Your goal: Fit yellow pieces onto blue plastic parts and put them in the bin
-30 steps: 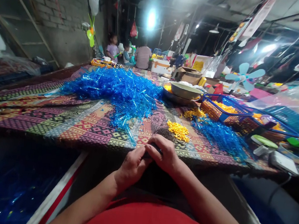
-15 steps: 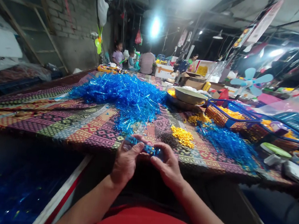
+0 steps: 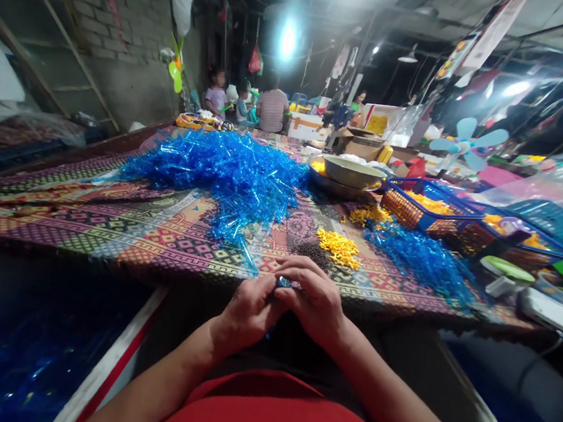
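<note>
At the table's front edge my left hand (image 3: 251, 305) and my right hand (image 3: 316, 302) meet, both closed around a small blue see-through plastic piece (image 3: 283, 282). One end of it shows between the fingers and a bit of blue hangs below; the rest is hidden. Just beyond my fingers lie a small heap of dark bits (image 3: 310, 250) and a heap of small yellow pieces (image 3: 338, 247). A large pile of blue see-through plastic pieces (image 3: 225, 171) spreads over the middle left of the patterned cloth (image 3: 168, 239).
To the right are a smaller blue pile (image 3: 419, 262), blue baskets (image 3: 412, 208) with yellow parts, stacked bowls (image 3: 353, 173) and a small fan (image 3: 469, 147). Below the edge at left stands a bin (image 3: 116, 348) with blue pieces. Several people sit at the back.
My hands have come closer together and turned; the blue piece lay sideways between them and now points its end upward, mostly covered by fingers. The camera view has shifted slightly.
</note>
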A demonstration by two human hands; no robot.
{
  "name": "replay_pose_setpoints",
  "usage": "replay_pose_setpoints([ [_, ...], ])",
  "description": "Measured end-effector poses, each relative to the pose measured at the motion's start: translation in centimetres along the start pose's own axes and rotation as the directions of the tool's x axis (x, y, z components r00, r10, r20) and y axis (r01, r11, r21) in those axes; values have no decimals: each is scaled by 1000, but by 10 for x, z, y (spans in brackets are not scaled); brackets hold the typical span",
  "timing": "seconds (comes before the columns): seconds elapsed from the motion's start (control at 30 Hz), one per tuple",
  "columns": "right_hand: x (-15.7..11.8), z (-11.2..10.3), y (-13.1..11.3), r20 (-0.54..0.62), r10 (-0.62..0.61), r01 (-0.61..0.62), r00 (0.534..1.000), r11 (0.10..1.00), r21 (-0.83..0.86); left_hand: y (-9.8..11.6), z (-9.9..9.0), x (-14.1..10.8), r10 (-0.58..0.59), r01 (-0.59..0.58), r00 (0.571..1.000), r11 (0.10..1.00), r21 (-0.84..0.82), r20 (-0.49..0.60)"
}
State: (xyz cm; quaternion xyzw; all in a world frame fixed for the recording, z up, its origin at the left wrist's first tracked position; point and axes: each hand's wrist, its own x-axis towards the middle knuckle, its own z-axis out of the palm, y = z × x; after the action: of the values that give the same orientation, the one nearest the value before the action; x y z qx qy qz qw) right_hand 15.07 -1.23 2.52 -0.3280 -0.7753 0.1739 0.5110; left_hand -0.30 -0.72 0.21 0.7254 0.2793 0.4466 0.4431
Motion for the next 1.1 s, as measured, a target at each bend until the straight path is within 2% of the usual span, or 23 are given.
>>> replay_pose_setpoints([
  [0.03, -2, 0, 4, 12, 76, -77, 997, 997, 30, 2, -1, 2, -64, 58, 997, 991, -120, -47],
  [0.1, -7, -2, 11, 71, 229, -236, 971, 964, 124, 5, -4, 7, -199, 120, 967, 908, -400, -161],
  [0.17, -12, -2, 15, 156, 298, -327, 942, 918, 226, 4, -6, 11, -296, 84, 919, 792, -604, -260],
  [0.23, -16, -1, 17, 189, 309, -353, 932, 894, 275, 0, -7, 13, -334, 51, 894, 739, -672, -300],
  [0.27, -18, -1, 17, 172, 325, -363, 930, 890, 275, -2, -8, 12, -338, 56, 889, 750, -659, -309],
  [0.33, -21, -3, 18, 113, 374, -390, 921, 893, 224, -3, -10, 8, -285, 74, 883, 869, -490, -372],
  [0.4, -22, -8, 21, 88, 371, -379, 924, 919, 104, 2, -15, 2, -131, 79, 881, 988, -131, -455],
  [0.43, -22, -10, 22, 89, 331, -334, 940, 942, 28, 6, -18, 0, -19, 67, 886, 994, 86, -464],
  [0.5, -21, -14, 22, 101, 197, -186, 975, 977, -107, 16, -22, -3, 107, 17, 931, 943, 333, -350],
  [0.53, -20, -15, 21, 105, 127, -111, 986, 983, -148, 20, -22, -3, 149, -26, 964, 878, 478, -220],
  [0.57, -19, -16, 18, 99, 68, -51, 993, 984, -172, 22, -22, -2, 153, -73, 984, 807, 586, -88],
  [0.63, -17, -16, 11, 76, 16, -1, 997, 981, -196, 20, -17, 0, 94, -148, 989, 664, 733, 114],
  [0.67, -16, -16, 7, 65, 16, -3, 998, 980, -200, 16, -14, 1, 57, -163, 985, 623, 765, 163],
  [0.73, -15, -17, -1, 53, 33, -22, 998, 980, -196, 8, -7, 0, 24, -169, 982, 575, 800, 189],
  [0.9, -16, -14, -1, 55, 120, -112, 991, 985, -131, -10, 0, -12, 63, -187, 981, 568, 802, 184],
  [1.0, -15, -10, 9, 115, 236, -247, 965, 964, 94, -21, -5, -19, 109, -142, 990, 636, 758, 94],
  [1.1, -17, -10, 13, 270, 249, -340, 930, 862, 376, -29, -7, -27, 184, -111, 981, 792, 600, -61],
])
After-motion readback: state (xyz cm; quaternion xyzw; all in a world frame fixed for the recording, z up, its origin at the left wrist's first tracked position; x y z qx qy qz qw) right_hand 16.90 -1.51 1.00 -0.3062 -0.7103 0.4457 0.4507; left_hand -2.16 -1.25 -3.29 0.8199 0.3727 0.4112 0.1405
